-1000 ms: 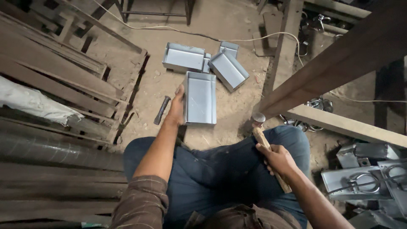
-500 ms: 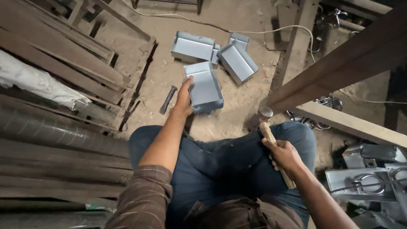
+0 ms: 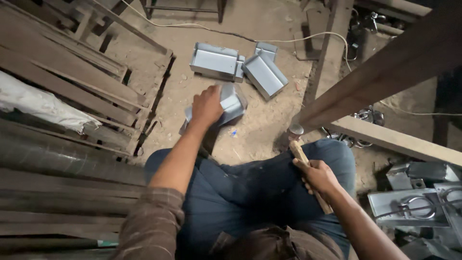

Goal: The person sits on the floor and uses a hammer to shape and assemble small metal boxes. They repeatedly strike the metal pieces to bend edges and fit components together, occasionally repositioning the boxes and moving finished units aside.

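**Left hand on a folded metal tray, hammer in the right**

The tray (image 3: 230, 107), a grey sheet-metal piece with turned-up edges, sits tilted just off the dirt floor (image 3: 262, 130), straight ahead of the knees. Its long axis runs roughly left to right, slightly slanted. The left hand (image 3: 207, 105) is clamped over its near-left end, fingers wrapped around the edge; it is the hand on the piece, the other being well apart.

The right hand (image 3: 318, 176) is closed around the wooden handle of a hammer (image 3: 304, 161), resting on the right thigh with the steel head (image 3: 295, 130) pointing forward.

Beyond the tray lie two more trays (image 3: 214, 61) (image 3: 264, 74) of the same grey metal, touching each other. Wooden planks (image 3: 72, 82) flank the left, a beam (image 3: 385, 67) crosses the right, and metal parts (image 3: 414, 207) lie by the right knee. No labels or signs show.
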